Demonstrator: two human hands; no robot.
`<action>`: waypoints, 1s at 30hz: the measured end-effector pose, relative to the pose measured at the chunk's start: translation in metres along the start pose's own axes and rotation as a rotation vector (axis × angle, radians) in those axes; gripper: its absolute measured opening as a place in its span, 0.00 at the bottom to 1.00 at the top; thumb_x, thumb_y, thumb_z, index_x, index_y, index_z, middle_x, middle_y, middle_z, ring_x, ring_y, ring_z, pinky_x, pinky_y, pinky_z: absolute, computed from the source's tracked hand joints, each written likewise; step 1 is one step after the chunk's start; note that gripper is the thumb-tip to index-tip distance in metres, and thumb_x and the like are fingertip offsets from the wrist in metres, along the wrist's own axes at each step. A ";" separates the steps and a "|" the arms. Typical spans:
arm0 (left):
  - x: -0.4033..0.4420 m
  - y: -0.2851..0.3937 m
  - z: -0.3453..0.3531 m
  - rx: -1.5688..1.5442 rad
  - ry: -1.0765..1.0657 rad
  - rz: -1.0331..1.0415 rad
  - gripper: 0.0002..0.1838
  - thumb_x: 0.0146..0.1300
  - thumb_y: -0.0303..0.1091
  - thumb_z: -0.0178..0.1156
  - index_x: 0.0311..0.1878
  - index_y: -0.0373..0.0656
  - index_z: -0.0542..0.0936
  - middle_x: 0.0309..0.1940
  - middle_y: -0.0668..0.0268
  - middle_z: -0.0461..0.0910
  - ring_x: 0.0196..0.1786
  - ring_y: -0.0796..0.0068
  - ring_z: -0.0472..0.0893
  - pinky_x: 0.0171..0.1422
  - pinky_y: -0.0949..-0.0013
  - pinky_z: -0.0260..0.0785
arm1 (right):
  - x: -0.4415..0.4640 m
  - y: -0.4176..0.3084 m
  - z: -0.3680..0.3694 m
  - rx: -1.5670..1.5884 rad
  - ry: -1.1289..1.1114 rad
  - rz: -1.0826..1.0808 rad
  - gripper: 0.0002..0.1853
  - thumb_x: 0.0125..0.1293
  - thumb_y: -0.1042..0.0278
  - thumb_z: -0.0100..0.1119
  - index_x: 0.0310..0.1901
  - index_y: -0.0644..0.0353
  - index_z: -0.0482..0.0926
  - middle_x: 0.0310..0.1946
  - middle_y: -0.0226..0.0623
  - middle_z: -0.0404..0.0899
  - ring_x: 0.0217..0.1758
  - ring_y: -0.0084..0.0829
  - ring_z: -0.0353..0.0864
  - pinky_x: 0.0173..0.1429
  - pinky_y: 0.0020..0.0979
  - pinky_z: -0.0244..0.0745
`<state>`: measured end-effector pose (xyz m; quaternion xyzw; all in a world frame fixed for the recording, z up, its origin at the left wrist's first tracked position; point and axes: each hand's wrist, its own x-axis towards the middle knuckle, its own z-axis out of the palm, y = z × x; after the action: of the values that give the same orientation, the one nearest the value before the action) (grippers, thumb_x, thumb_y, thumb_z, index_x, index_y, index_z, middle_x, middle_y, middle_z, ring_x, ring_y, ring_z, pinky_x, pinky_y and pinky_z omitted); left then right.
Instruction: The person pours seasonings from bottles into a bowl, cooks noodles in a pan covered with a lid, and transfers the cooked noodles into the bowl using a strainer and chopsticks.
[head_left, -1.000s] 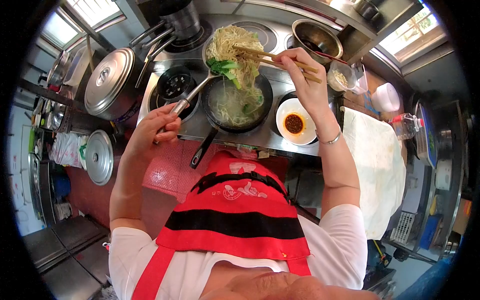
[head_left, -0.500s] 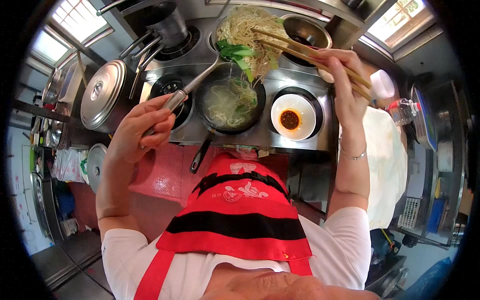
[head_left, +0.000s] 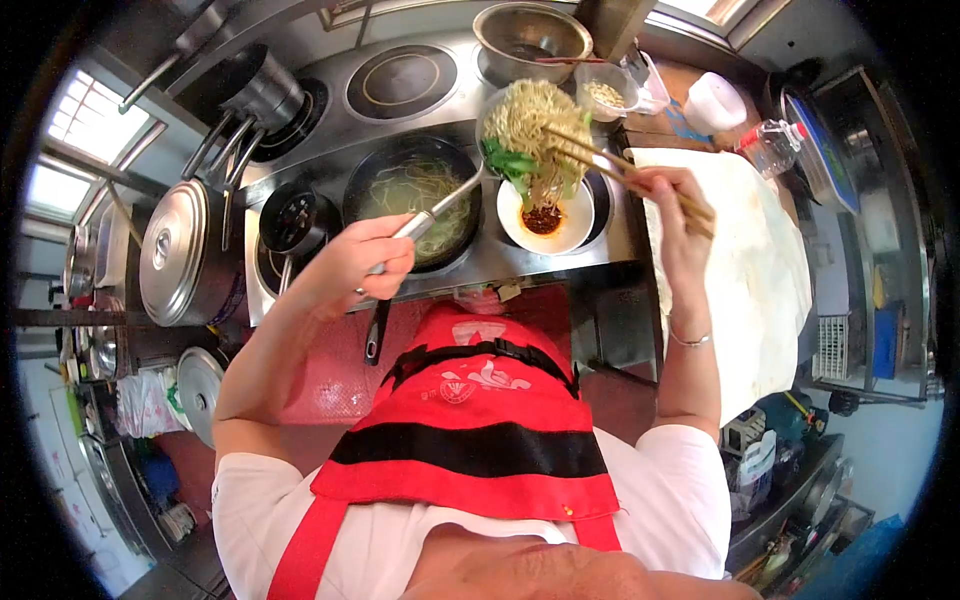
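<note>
My left hand is closed round the metal handle of a strainer, whose head is mostly hidden under a heap of noodles and green leafy vegetables. In my right hand is a pair of chopsticks, their tips in the noodles. Strands hang over a white bowl with dark red chili sauce in it; whether they touch the sauce I cannot tell. Left of the bowl, a black pan holds cloudy water and some noodles.
A small black pot and a taller saucepan stand on the left of the stove. Behind are a steel basin and a tub of peanut-like pieces. A lidded stockpot is far left; a plastic bottle is right.
The strainer and chopsticks have moved with the noodles from above the back of the pan toward the right, over the white bowl. The camera view has shifted.
</note>
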<state>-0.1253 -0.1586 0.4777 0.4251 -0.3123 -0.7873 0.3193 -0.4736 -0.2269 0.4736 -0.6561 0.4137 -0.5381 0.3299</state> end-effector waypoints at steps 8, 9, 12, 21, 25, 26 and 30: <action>0.107 -0.063 -0.015 0.293 0.035 -0.149 0.04 0.66 0.27 0.49 0.43 0.42 0.69 0.22 0.74 0.65 0.16 0.86 0.59 0.19 0.78 0.49 | -0.056 0.120 0.003 0.063 0.099 0.254 0.10 0.71 0.69 0.51 0.40 0.68 0.77 0.36 0.38 0.81 0.41 0.25 0.80 0.49 0.25 0.75; 0.118 -0.068 -0.015 0.404 0.066 -0.164 0.03 0.66 0.28 0.48 0.42 0.42 0.69 0.21 0.73 0.65 0.16 0.85 0.59 0.19 0.76 0.50 | -0.060 0.130 0.004 0.042 0.108 0.265 0.10 0.71 0.68 0.51 0.40 0.68 0.77 0.36 0.38 0.81 0.41 0.25 0.80 0.48 0.25 0.76; 0.137 -0.072 -0.007 0.600 0.118 -0.204 0.04 0.66 0.28 0.49 0.41 0.40 0.69 0.21 0.70 0.65 0.18 0.82 0.62 0.21 0.72 0.54 | -0.072 0.158 0.006 0.048 0.150 0.271 0.11 0.71 0.68 0.51 0.39 0.68 0.77 0.34 0.36 0.81 0.38 0.24 0.81 0.44 0.24 0.76; 0.163 -0.076 0.009 1.369 0.263 0.074 0.22 0.64 0.31 0.51 0.60 0.38 0.65 0.37 0.40 0.78 0.43 0.43 0.79 0.47 0.50 0.69 | -0.087 0.175 0.004 -0.276 0.132 0.302 0.08 0.69 0.67 0.56 0.40 0.64 0.77 0.26 0.37 0.80 0.31 0.18 0.78 0.36 0.23 0.72; 0.165 -0.074 0.017 1.585 0.348 0.084 0.25 0.63 0.28 0.49 0.65 0.38 0.62 0.38 0.39 0.78 0.42 0.42 0.79 0.48 0.48 0.71 | -0.087 0.176 0.002 -0.316 0.131 0.266 0.08 0.68 0.68 0.56 0.39 0.64 0.77 0.27 0.40 0.80 0.30 0.26 0.80 0.35 0.26 0.73; 0.164 -0.072 0.019 1.585 0.352 0.083 0.25 0.63 0.28 0.49 0.65 0.38 0.62 0.38 0.39 0.78 0.42 0.42 0.79 0.48 0.48 0.71 | -0.085 0.172 0.001 -0.355 0.078 0.218 0.08 0.68 0.67 0.56 0.38 0.64 0.77 0.28 0.42 0.80 0.30 0.32 0.80 0.35 0.28 0.73; 0.152 -0.071 0.018 1.752 0.352 0.195 0.30 0.58 0.22 0.48 0.67 0.38 0.60 0.36 0.43 0.78 0.38 0.44 0.80 0.43 0.50 0.73 | -0.073 0.124 -0.005 -0.481 -0.010 0.160 0.08 0.67 0.67 0.55 0.37 0.64 0.77 0.31 0.46 0.79 0.31 0.44 0.80 0.36 0.33 0.74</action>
<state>-0.2237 -0.2286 0.3605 0.6025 -0.7819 -0.1599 -0.0108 -0.5078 -0.2162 0.3343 -0.6835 0.5789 -0.3931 0.2077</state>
